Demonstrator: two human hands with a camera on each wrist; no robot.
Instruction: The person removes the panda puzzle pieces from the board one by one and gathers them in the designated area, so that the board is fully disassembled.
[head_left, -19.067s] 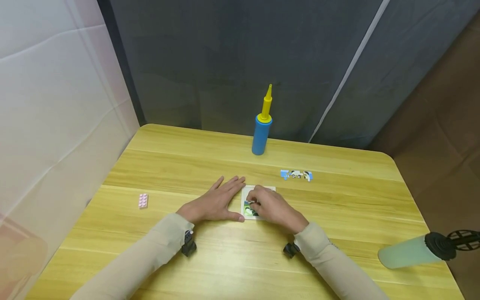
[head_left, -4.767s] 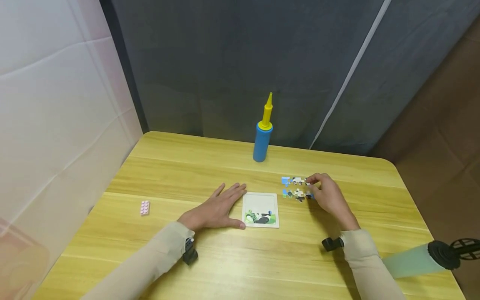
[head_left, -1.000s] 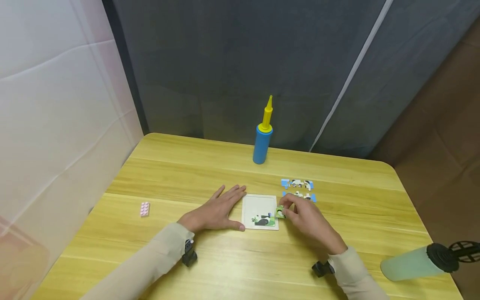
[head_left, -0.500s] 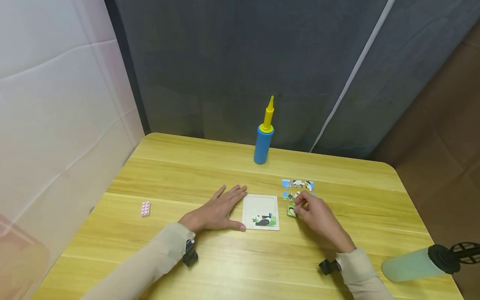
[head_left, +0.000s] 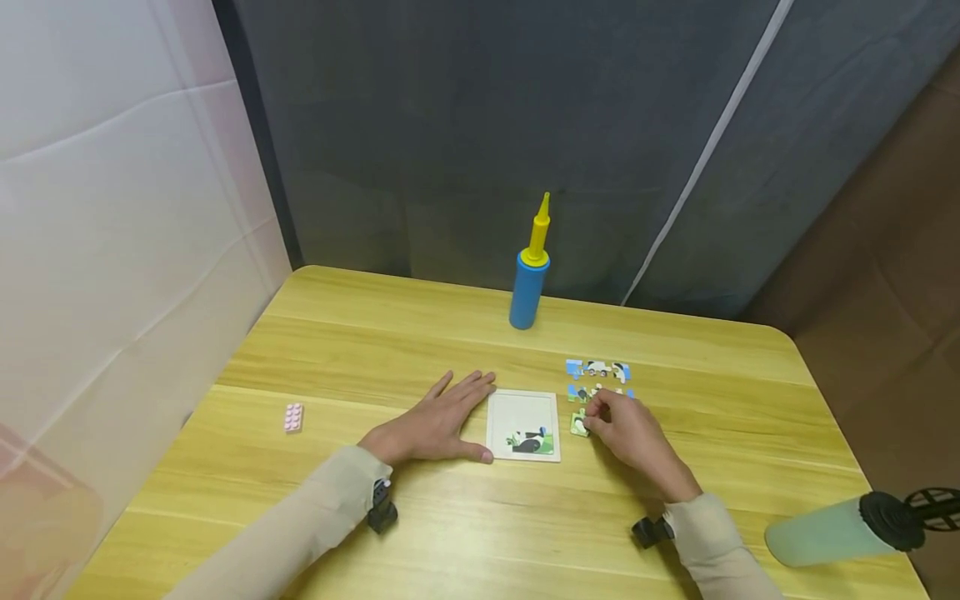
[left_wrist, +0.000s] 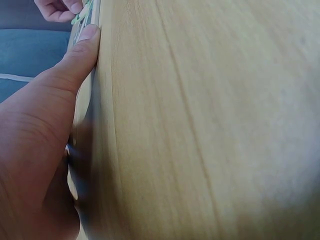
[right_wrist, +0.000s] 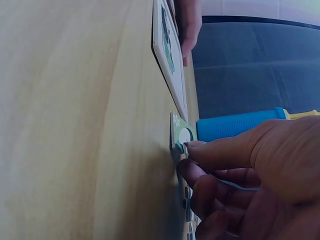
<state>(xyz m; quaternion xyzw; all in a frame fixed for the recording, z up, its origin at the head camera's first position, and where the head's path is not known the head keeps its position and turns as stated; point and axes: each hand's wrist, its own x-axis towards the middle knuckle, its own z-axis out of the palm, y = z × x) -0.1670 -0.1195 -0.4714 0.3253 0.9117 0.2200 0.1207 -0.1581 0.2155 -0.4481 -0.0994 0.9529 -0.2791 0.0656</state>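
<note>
My left hand (head_left: pixel 431 425) lies palm down on the table, fingers spread, thumb and fingertips touching the left edge of a small white puzzle tray (head_left: pixel 521 412). In the tray's lower right, joined jigsaw pieces (head_left: pixel 531 442) show a panda on green. To the tray's right, my right hand (head_left: pixel 633 429) pinches a green-and-white jigsaw piece (head_left: pixel 577 422) between thumb and index finger. The right wrist view shows that green piece (right_wrist: pixel 181 131) low at the table surface. Behind it lie two rows of jigsaw pieces, a far row (head_left: pixel 597 368) and a nearer row (head_left: pixel 581 393) partly hidden by my fingers.
A blue and yellow hand pump (head_left: pixel 528 287) stands at the back of the table. A pink toy brick (head_left: pixel 293 417) lies at the left. Near the right edge is a pale green bottle (head_left: pixel 825 532) with a black lid. A dark curtain hangs behind the table.
My right hand has carried the green corner piece from the tray's right edge rightward, down beside the nearer row. My left hand has stayed at the tray.
</note>
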